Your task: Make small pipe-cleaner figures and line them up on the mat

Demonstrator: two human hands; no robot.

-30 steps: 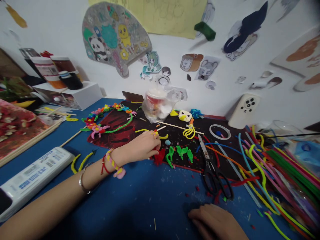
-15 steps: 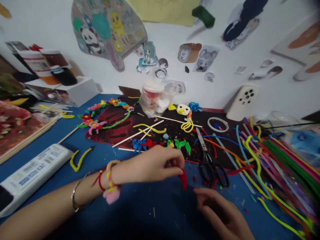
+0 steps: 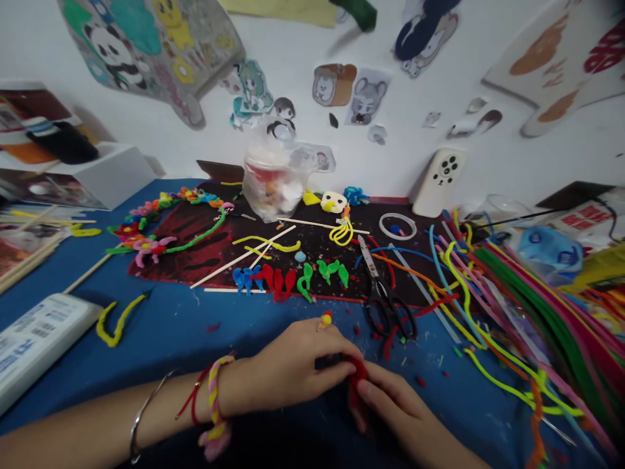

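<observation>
Left hand [image 3: 295, 363] met right hand [image 3: 403, 405], both gripping red piece [image 3: 359, 372]; I see clear bag [image 3: 274, 195] holding tub [image 3: 263, 174], eleven o'clock.

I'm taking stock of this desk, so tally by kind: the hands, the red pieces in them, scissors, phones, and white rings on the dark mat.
Hands: 2 (left hand, right hand)
Red piece visible in them: 1
Scissors: 1 pair
Phone: 1
White ring: 1
Total: 6
</observation>
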